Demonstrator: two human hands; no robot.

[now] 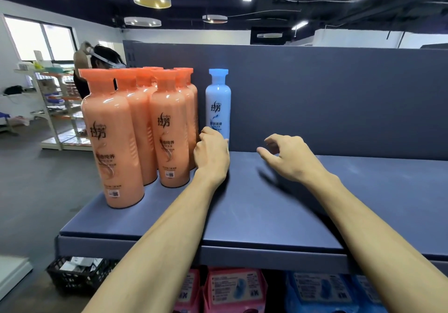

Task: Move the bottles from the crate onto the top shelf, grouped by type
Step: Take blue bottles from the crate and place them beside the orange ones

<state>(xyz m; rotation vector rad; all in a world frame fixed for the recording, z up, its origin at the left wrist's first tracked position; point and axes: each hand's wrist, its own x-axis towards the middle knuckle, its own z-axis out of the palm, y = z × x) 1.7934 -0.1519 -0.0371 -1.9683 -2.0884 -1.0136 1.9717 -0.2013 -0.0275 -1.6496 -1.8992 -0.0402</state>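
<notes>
Let us square the blue bottle (218, 104) upright on the top shelf (266, 203) beside the orange bottles (135, 130); the grip of our left hand (211, 153) curls at its base, whether clamped we cannot tell, while our right hand (288, 158) hovers apart, empty.

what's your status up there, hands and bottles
Left hand at base of blue bottle, grip unclear; right hand open, empty, over top shelf. Orange bottles grouped left of it. Nothing in the way.

Single bottle (218, 104) right of bottle cluster (135, 130)

Left hand (212, 153) curled, right hand (288, 157) loose.
</notes>
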